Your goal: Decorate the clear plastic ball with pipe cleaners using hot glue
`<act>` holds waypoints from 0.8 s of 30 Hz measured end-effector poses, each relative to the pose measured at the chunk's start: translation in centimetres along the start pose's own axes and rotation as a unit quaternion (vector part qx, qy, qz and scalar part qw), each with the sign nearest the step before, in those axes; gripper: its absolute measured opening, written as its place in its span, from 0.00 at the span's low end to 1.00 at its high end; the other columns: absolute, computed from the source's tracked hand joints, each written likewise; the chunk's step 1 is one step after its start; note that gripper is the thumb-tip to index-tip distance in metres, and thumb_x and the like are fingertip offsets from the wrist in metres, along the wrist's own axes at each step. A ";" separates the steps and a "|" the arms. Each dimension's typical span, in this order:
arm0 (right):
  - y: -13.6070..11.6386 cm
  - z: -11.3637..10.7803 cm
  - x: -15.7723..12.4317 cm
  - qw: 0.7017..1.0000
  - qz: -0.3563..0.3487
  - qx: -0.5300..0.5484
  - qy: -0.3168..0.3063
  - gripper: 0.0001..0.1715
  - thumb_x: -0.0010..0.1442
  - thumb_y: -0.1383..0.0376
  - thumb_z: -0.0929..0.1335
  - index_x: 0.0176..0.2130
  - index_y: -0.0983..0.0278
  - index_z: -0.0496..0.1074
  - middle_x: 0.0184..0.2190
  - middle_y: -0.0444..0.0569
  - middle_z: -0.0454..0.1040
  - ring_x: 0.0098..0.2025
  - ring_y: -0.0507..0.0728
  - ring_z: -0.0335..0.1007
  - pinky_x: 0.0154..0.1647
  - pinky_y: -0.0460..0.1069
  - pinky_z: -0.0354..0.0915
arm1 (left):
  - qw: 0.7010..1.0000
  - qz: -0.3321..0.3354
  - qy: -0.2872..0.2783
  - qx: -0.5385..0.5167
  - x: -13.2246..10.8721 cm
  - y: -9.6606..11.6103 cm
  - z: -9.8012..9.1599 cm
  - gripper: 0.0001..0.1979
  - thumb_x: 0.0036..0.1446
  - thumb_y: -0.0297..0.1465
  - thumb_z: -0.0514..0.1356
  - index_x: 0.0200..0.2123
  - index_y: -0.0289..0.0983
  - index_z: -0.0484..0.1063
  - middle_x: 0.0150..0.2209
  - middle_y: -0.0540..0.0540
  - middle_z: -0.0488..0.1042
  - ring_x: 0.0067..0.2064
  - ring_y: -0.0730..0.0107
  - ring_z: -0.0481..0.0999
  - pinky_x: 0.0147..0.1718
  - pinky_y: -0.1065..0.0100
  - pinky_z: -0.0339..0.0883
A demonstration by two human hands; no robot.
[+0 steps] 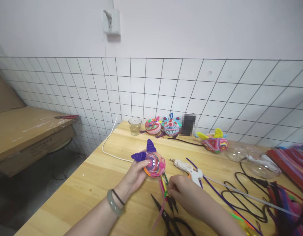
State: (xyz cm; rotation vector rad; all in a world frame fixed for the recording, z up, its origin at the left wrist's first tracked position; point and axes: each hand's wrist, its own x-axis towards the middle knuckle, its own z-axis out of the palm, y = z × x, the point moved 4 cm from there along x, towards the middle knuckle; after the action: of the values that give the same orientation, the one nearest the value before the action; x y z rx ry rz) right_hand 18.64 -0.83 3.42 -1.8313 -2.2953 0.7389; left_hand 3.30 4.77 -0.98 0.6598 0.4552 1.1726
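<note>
My left hand [135, 175] grips a clear plastic ball [155, 164] lined with pink, orange and multicoloured fuzzy swirls, its thumb pressed on the surface. Two purple fuzzy ear-like or fin-like pieces [149, 146] stick out from the ball's upper left. Lower right of the ball, my right hand [178, 190] has its fingers curled together; what they pinch, if anything, is hidden. Beside those fingers lie green, yellow and pink strips [163, 185] and a dark two-pointed tool [172, 203], partly covered. Black-handled scissors [166, 218] rest in front on the wooden table [92, 186].
A white glue gun [188, 168] lies beyond my right hand, with black cable [236, 200] coiled to its right. Decorated balls [171, 127], a glass jar [135, 127] and a yellow-finned fish [215, 143] stand at the back. Clear shells [261, 167] and pipe cleaners [291, 164] are at right.
</note>
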 end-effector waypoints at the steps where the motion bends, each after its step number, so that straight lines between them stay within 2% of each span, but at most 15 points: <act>1: 0.0 0.6 0.2 1.000 0.001 -0.015 0.002 0.12 0.54 0.74 0.62 0.25 0.65 0.72 0.26 0.50 0.76 0.28 0.54 0.69 0.28 0.46 0.56 | 1.000 -0.009 -0.001 -0.014 0.1 0.0 -0.1 0.12 0.47 0.27 0.65 0.37 0.30 0.77 0.38 0.40 0.79 0.38 0.61 0.76 0.43 0.59 0.67; 5: -0.7 1.3 0.4 0.999 -0.016 -0.030 0.022 0.12 0.54 0.74 0.63 0.26 0.66 0.73 0.29 0.52 0.77 0.31 0.56 0.71 0.30 0.46 0.58 | 0.997 -0.047 -0.019 -0.062 0.2 0.0 -0.4 0.14 0.52 0.27 0.60 0.42 0.29 0.76 0.42 0.37 0.79 0.43 0.57 0.77 0.48 0.53 0.66; 9: 0.1 -1.5 -0.4 0.995 -0.042 -0.004 0.088 0.14 0.57 0.70 0.61 0.28 0.63 0.75 0.30 0.50 0.78 0.33 0.58 0.72 0.32 0.48 0.61 | 0.995 -0.058 -0.028 -0.080 0.2 0.1 -0.6 0.14 0.55 0.27 0.57 0.43 0.29 0.75 0.44 0.38 0.79 0.45 0.58 0.77 0.51 0.52 0.65; 12: 3.6 -4.7 -0.9 0.993 -0.025 0.044 0.107 0.15 0.60 0.64 0.61 0.35 0.62 0.76 0.34 0.50 0.79 0.36 0.59 0.74 0.34 0.49 0.63 | 0.994 -0.061 -0.024 -0.092 0.3 0.1 -0.6 0.12 0.55 0.26 0.57 0.41 0.30 0.75 0.43 0.38 0.80 0.45 0.58 0.77 0.52 0.52 0.65; 14: 7.1 -6.6 -1.4 0.990 0.032 0.043 0.133 0.16 0.60 0.62 0.61 0.36 0.63 0.76 0.35 0.51 0.80 0.38 0.61 0.74 0.35 0.49 0.64 | 0.992 -0.059 -0.019 -0.106 0.2 0.2 -0.6 0.11 0.55 0.26 0.57 0.41 0.30 0.75 0.41 0.38 0.80 0.45 0.59 0.77 0.51 0.53 0.65; 16: 10.4 -7.6 -2.2 0.983 0.099 0.018 0.151 0.14 0.58 0.63 0.62 0.33 0.63 0.76 0.35 0.52 0.80 0.38 0.61 0.74 0.35 0.49 0.63 | 0.991 -0.063 -0.011 -0.114 0.2 0.3 -0.5 0.11 0.55 0.26 0.57 0.41 0.31 0.76 0.40 0.39 0.80 0.43 0.60 0.78 0.50 0.53 0.66; 19: 12.9 -7.0 -3.1 0.978 0.147 0.007 0.150 0.14 0.56 0.63 0.63 0.26 0.64 0.75 0.28 0.52 0.79 0.31 0.60 0.73 0.30 0.49 0.60 | 0.991 -0.065 -0.001 -0.115 0.2 0.5 -0.5 0.12 0.55 0.26 0.57 0.41 0.31 0.75 0.41 0.38 0.80 0.43 0.59 0.78 0.49 0.53 0.67; 21: 12.9 -5.4 -3.2 0.977 0.161 0.010 0.137 0.16 0.56 0.61 0.65 0.21 0.63 0.72 0.22 0.49 0.77 0.27 0.58 0.71 0.26 0.48 0.57 | 0.992 -0.058 0.005 -0.113 0.2 0.6 -0.4 0.13 0.55 0.26 0.57 0.43 0.30 0.75 0.42 0.38 0.80 0.44 0.59 0.78 0.50 0.53 0.67; 24: 11.6 -2.8 -2.7 0.976 0.174 0.014 0.127 0.17 0.55 0.58 0.66 0.18 0.62 0.70 0.18 0.47 0.74 0.24 0.56 0.69 0.24 0.47 0.54 | 0.993 -0.050 0.008 -0.106 0.1 0.7 -0.4 0.14 0.54 0.25 0.58 0.44 0.30 0.75 0.43 0.37 0.80 0.44 0.58 0.77 0.50 0.53 0.66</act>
State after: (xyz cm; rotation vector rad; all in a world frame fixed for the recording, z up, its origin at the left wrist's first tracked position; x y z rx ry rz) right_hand 30.69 -0.80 1.37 -2.1974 -1.8237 0.5321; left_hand 2.61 5.17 -0.73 0.4389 0.3671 1.1136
